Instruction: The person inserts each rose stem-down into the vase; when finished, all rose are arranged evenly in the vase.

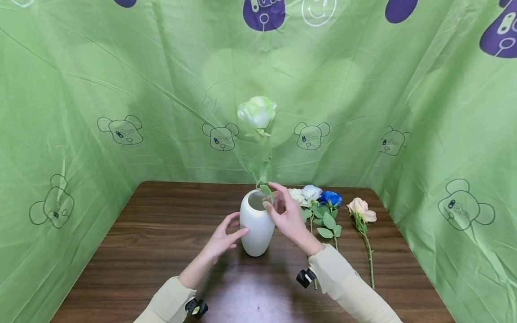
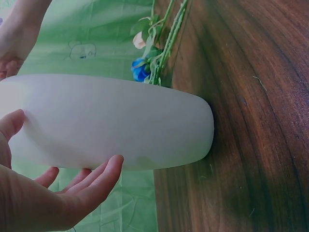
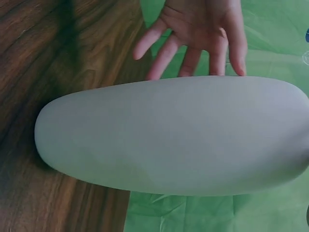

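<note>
A white vase [image 1: 256, 229] stands upright on the table, its mouth facing up. My left hand [image 1: 221, 237] rests against the vase's left side, thumb toward the front; in the right wrist view the fingers of that left hand [image 3: 198, 38] look straight and spread, tips at the vase wall. Above the vase mouth rises a white-green rose [image 1: 257, 112] on a leafy stem. With thumb and index finger, my right hand [image 1: 287, 216] pinches the stem at the rim. The lower end of the stem is hidden.
Right of the vase lie several roses, among them a blue rose [image 1: 330, 198], a pale blue rose [image 1: 312, 192] and a white one [image 1: 296, 196]. A peach rose [image 1: 361, 209] lies farther right. Green printed cloth [image 1: 173, 89] surrounds the wooden table [image 1: 133, 251].
</note>
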{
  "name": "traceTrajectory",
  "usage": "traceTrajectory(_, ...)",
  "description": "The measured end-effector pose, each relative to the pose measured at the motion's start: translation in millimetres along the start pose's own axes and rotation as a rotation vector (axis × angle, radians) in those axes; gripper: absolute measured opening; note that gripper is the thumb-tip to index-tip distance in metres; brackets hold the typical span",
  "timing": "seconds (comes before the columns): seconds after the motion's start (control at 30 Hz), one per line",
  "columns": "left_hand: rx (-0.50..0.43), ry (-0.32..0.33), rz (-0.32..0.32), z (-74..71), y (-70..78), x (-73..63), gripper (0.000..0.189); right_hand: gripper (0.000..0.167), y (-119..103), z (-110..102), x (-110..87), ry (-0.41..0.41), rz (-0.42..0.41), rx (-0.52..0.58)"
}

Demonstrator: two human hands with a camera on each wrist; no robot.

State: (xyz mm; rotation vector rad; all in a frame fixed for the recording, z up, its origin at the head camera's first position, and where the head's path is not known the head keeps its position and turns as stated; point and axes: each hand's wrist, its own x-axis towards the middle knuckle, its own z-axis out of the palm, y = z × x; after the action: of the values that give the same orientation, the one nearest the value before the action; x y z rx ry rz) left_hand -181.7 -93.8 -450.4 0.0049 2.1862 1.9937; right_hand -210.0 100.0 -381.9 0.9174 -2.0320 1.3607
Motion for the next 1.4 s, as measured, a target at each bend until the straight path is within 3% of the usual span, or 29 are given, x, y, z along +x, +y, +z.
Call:
traceTrajectory(0.23,0.003,-0.016,0.003,-0.2,1.2,0.0,0.062,0.048,14,4,-7.8,-0.014,-0.037,-0.109)
traceTrajectory(0.43,0.006,-0.030,0.016,-1.3,3.4,-1.2,0.060,0.050,13,5,-10.2,-0.040,-0.028,-0.098)
traceTrajectory(0.6,0.003,-0.038,0.015,-0.4,18.2,-9.6,0.058,0.045,11,5,-10.6,-0.047,-0.017,-0.081)
traceTrajectory(0.77,0.009,-0.043,0.015,0.9,26.7,-15.7,0.056,0.037,9,4,-8.7,-0.040,0.050,-0.093)
traceTrajectory(1.0,0.002,-0.037,0.004,-0.7,6.4,-3.0,0.063,0.028,9,3,-4.1,-0.049,0.119,-0.094)
traceTrajectory(1.23,0.013,-0.037,0.008,1.6,28.3,-15.8,0.058,0.022,-22,-8,5.9,0.018,0.168,-0.052)
traceTrajectory(1.4,0.021,-0.032,0.013,2.3,29.8,-17.9,0.057,0.020,-4,-21,1.1,0.092,0.241,-0.044)
